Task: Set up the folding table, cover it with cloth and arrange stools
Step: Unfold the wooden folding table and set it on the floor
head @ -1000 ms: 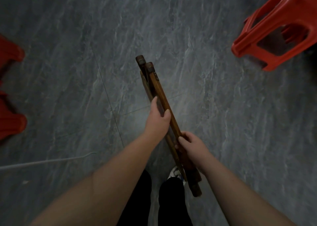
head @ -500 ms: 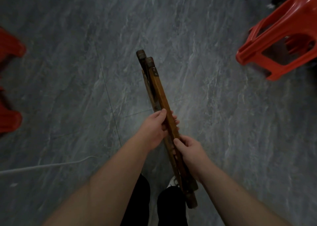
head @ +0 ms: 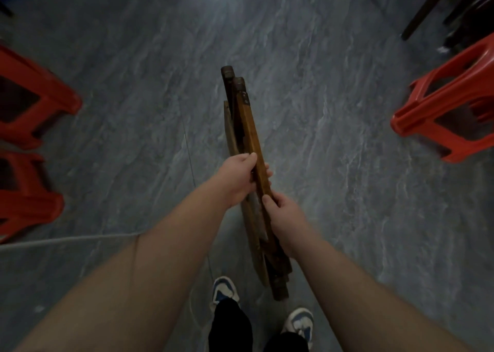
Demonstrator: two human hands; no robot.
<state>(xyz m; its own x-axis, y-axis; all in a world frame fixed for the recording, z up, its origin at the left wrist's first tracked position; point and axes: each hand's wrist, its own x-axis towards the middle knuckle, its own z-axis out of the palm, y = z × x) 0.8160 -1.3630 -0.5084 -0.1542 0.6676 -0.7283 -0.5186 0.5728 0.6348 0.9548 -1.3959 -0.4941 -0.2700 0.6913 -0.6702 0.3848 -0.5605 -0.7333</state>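
The folded wooden table frame (head: 247, 127) hangs upright in front of me, its brown legs pressed together and pointing away over the grey floor. My left hand (head: 240, 176) grips its upper middle, thumb over the top bar and fingers curled round the far side. Just below, my right hand (head: 284, 215) grips the same frame from the right. One red plastic stool (head: 443, 111) lies tipped at the right. Two more red stools (head: 29, 94) (head: 24, 199) sit at the left edge. No cloth is in view.
Grey marbled floor tiles (head: 334, 191) spread all around. A thin white cable (head: 66, 240) runs along the floor at the left. Dark furniture legs (head: 427, 6) stand at the top right. My shoes (head: 224, 292) are beneath the frame's lower end.
My left hand has slid its fingers round the frame from resting on top. The view has pulled back, so stools on both sides show more fully.
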